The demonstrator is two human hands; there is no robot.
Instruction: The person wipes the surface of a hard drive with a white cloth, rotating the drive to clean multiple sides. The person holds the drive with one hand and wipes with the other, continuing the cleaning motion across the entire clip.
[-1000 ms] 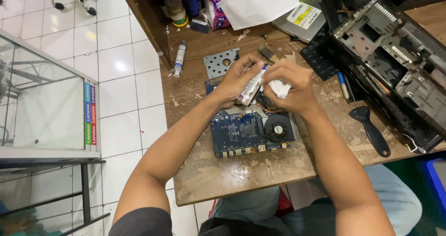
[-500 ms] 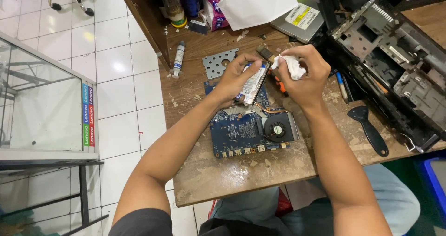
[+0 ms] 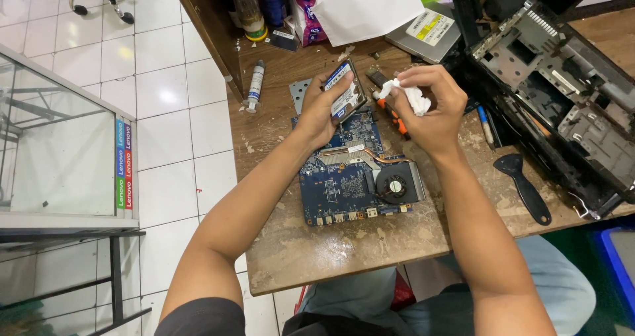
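My left hand (image 3: 324,111) grips a small flat hard drive (image 3: 346,93), tilted up on edge above the far end of a blue circuit board (image 3: 337,184). My right hand (image 3: 430,104) pinches a crumpled white tissue (image 3: 411,95) just right of the drive, a small gap between them. The board lies flat on the worn wooden table (image 3: 331,250), with a copper heat pipe and a black round fan (image 3: 395,185) at its right side. An orange-handled tool (image 3: 395,119) lies partly hidden under my right hand.
A stripped laptop chassis (image 3: 562,104) fills the table's right side, a black plastic pry tool (image 3: 526,187) in front of it. A small syringe tube (image 3: 254,84), a grey metal bracket (image 3: 301,94), an optical drive (image 3: 423,35) and white paper (image 3: 367,8) lie at the back. A glass cabinet (image 3: 59,151) stands left.
Both hands rose from just over the board toward the table's far side. The right hand with the tissue drew apart from the drive, which the left hand tipped more upright.
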